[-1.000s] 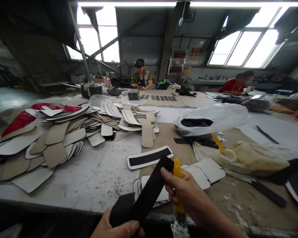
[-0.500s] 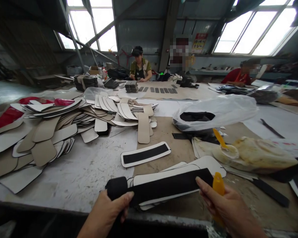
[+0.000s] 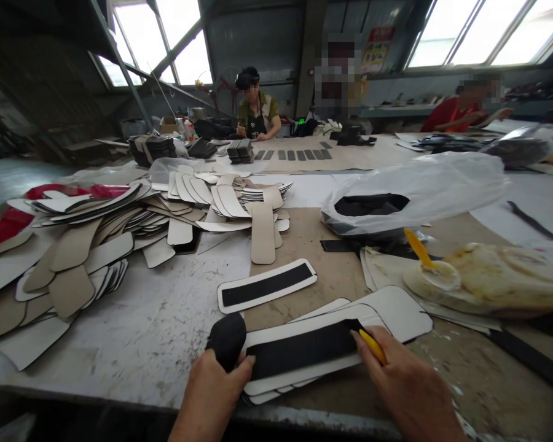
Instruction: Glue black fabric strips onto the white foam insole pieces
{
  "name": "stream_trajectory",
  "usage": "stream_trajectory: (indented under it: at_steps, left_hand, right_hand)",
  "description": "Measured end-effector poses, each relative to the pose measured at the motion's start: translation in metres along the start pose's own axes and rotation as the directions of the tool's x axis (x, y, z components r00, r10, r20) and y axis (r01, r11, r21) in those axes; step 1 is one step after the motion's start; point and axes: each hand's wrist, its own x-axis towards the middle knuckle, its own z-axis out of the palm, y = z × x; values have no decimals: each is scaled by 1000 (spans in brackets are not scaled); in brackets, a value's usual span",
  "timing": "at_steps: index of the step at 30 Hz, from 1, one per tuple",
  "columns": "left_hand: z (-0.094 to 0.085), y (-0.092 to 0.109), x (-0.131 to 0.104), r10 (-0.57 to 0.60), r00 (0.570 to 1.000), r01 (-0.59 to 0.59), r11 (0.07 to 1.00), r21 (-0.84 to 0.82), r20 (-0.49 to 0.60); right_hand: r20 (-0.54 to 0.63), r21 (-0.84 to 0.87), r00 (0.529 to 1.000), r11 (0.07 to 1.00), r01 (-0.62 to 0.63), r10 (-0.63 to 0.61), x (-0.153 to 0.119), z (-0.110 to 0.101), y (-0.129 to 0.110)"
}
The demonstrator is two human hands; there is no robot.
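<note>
A black strip [image 3: 304, 348] lies along a white rounded piece [image 3: 313, 376] on top of a small stack at the table's front. Its left part runs to a black roll or folded bundle [image 3: 227, 339], which my left hand [image 3: 219, 383] grips, thumb on the strip's left end. At the strip's right end, my right hand [image 3: 396, 374] pinches the black material and also holds a yellow-handled tool [image 3: 372, 346]. Behind the stack lies another white piece [image 3: 267, 285] with a black strip on it.
Many white and beige pieces [image 3: 74, 245] are heaped at the left. On the right are a plastic bag [image 3: 424, 190] with black material, a cup [image 3: 435, 276] with a yellow stick, and a stained yellowish bag [image 3: 502, 276]. People [image 3: 258, 113] sit across the table.
The black strip has come down onto the white piece. My right hand has moved slightly left and tilted the yellow tool; my left hand has shifted right. The camera view has shifted a little.
</note>
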Motion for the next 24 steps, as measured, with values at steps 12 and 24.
stream_trajectory:
  at_steps: [12,24]
  left_hand:
    - [10,-18,0,-18,999,4,936,-353,-35]
    - [3,-18,-8,7,1000,-9,918,-397,-8]
  right_hand:
    - [72,-13,996,998,-54,55,-3,5,3]
    - [258,19,923,953,-301,286,18,-23,9]
